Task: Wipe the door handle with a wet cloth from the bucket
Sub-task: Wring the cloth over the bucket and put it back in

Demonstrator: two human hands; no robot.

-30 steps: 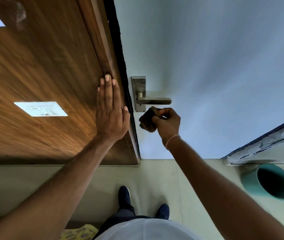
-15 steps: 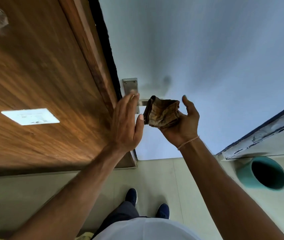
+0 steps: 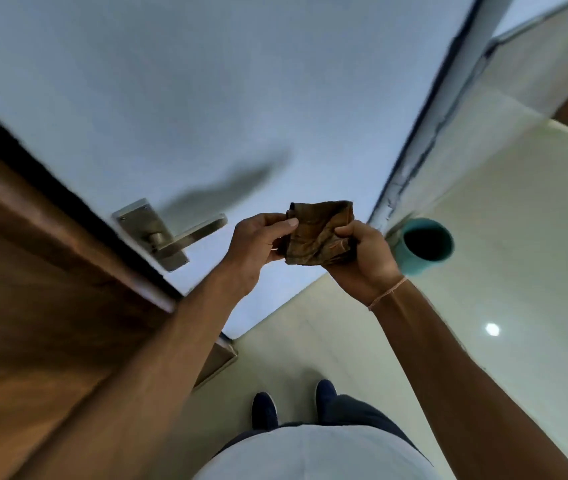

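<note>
Ahead of you the pale door (image 3: 206, 81) fills most of the view, with the wooden frame (image 3: 33, 265) along its left side and the tiled floor (image 3: 483, 306) below on the right. On that floor, close beside the far door frame, stands the teal bucket (image 3: 426, 245); you look into its mouth, but the inside is only dark, so I cannot tell if water is in it. On the door, the metal door handle (image 3: 185, 237) sits on its plate with the lever pointing toward your hands, and nothing touches it now. Between the handle and the bucket you hold the brown cloth (image 3: 318, 233) up in the air with both hands. Your left hand (image 3: 258, 240) pinches its left edge, and your right hand (image 3: 362, 261) closes on its lower right corner, so each grip is shut on the cloth. It looks to me that you hold it like this to spread or fold it to a fresh side. If it is wet, the blurred picture does not show.
</note>
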